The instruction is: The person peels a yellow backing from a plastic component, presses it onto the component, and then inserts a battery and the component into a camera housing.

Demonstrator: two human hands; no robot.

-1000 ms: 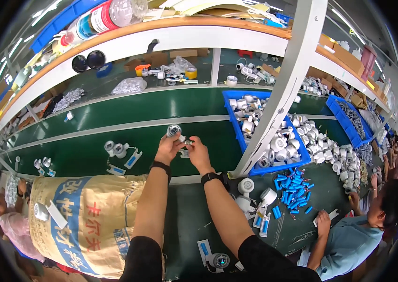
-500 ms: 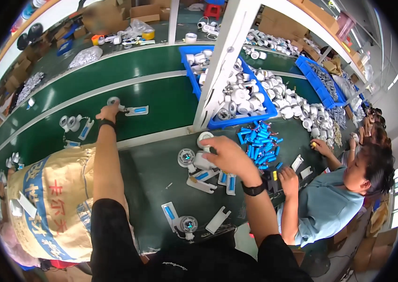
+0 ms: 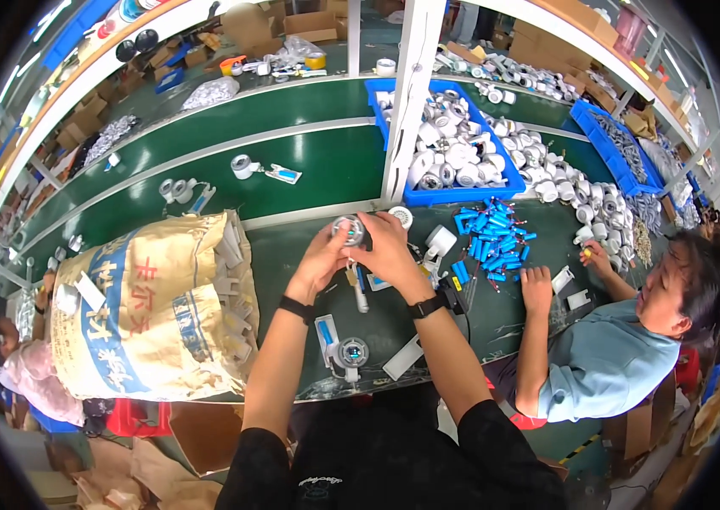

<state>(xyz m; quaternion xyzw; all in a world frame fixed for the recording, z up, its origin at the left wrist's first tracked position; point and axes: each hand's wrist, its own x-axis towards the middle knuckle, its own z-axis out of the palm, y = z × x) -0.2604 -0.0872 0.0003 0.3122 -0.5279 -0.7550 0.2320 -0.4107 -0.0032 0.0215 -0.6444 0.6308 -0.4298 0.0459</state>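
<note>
Both my hands meet over the dark green bench around a round white lamp head [image 3: 346, 230] with a circuit visible inside. My left hand [image 3: 319, 257] grips it from the left with curled fingers. My right hand [image 3: 388, 248] closes on its right side. Just below the hands, a white holder with a blue battery [image 3: 358, 289] shows in part. Nearer me lies another lamp head [image 3: 351, 352], beside a white plate with a blue battery [image 3: 326, 333]. A bare white plate [image 3: 403, 357] is to its right. Beyond my right hand are a white perforated disc [image 3: 400, 218] and a white housing [image 3: 440, 241].
Loose blue batteries [image 3: 496, 242] are heaped right of my hands. A blue bin [image 3: 462, 196] of white housings stands behind a white post [image 3: 406, 110]. A big yellow sack [image 3: 147, 314] sits left. On the green conveyor rests a lamp head [image 3: 243, 167]. A co-worker [image 3: 598, 340] sits right.
My left hand has come back from the conveyor, leaving a lamp head with its battery plate there. Both hands have come together on a lamp head over the bench. The view has shifted.
</note>
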